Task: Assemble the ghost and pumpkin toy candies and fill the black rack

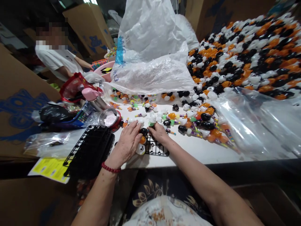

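Observation:
My left hand (128, 141), a red bead bracelet at its wrist, lies with fingers stretched out along the left side of a black plastic grid rack (156, 148). A black toy head (143, 131), an orange toy head (142, 140) and a white ghost-like toy head (140, 149) sit in a row on the rack, against my left thumb. At the rack's far edge, the bent fingers of my right hand (159, 133) close on a white-and-green toy head (151, 123). My fingers partly hide it.
Colourful tubes with toy heads (195, 124) lie over the white table (183, 150). A big pile of toy heads (249, 59) rises at right, beside clear plastic bags (244, 122). Stacked black racks (89, 153), a flask (94, 97) and a metal bowl (108, 117) stand left. A co-worker (58, 59) is beyond.

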Available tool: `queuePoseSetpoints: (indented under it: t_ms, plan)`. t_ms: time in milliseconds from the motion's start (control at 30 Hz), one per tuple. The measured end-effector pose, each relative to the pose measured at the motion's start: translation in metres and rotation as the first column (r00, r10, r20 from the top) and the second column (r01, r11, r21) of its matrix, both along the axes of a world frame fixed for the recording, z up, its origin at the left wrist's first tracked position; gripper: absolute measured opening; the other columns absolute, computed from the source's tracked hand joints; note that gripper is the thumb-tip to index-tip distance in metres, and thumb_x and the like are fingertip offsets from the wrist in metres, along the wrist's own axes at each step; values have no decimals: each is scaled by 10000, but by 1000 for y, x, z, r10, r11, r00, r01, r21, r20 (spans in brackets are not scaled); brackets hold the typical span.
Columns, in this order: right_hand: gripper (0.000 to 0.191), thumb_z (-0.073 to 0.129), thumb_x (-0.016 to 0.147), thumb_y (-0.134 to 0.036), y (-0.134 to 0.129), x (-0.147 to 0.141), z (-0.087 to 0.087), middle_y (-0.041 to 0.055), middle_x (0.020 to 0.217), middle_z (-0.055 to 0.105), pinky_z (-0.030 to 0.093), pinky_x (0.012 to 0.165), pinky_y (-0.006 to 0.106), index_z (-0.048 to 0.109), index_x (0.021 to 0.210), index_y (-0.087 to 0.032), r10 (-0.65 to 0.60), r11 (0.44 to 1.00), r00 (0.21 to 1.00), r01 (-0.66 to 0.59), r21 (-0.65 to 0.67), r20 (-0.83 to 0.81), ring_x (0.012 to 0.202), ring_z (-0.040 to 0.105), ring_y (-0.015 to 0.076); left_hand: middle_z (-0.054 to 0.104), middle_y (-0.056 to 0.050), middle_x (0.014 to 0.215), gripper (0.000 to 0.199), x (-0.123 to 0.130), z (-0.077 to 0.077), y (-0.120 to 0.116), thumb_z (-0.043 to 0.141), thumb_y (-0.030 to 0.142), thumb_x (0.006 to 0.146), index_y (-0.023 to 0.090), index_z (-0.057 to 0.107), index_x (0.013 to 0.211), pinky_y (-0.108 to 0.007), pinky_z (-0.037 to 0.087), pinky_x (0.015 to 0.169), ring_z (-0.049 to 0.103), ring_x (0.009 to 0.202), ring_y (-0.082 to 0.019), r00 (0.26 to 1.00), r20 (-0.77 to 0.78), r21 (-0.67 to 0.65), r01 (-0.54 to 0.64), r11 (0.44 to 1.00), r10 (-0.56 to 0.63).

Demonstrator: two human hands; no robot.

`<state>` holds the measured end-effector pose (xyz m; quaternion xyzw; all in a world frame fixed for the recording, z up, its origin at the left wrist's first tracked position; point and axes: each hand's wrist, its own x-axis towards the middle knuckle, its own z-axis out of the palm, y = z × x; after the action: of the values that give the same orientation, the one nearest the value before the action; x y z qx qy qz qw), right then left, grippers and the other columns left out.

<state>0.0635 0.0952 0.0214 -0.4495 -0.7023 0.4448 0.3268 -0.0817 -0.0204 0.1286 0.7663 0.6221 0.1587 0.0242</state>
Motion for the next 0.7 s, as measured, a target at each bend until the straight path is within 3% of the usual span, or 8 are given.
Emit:
queuePoseSetpoints:
  t_ms: [233, 567, 700]
  plan:
    - [202, 626, 837, -203, 3, -3, 2, 56, 941, 717, 487, 799, 302, 617, 1037, -177, 61, 997, 998, -61, 35, -4, 882, 655, 196, 394, -135, 1523, 478, 1, 0, 1, 287, 370, 1019, 167, 424, 1430, -497, 294, 1182, 338, 1423, -247, 1000, 1, -4, 4, 1000, -4]
    - [324, 579, 843, -135, 4, -2, 16, 120, 1009, 717, 474, 803, 282, 586, 1167, -136, 127, 979, 959, -163, 124, 254, 940, 658, 223, 400, -140, 1519, 468, 2, 0, 2, 296, 360, 1017, 168, 431, 1422, -496, 300, 1178, 348, 1418, -249, 1000, 2, 9, 14, 1000, -14]
    - [315, 556, 821, -96, 6, 1, 17, 106, 983, 726, 472, 791, 278, 626, 1123, -152, 166, 962, 952, -214, 171, 256, 906, 660, 222, 406, -155, 1512, 483, 2, 3, 3, 279, 365, 1020, 139, 426, 1421, -487, 299, 1174, 350, 1415, -246, 1000, -4, 6, 22, 1000, -22]
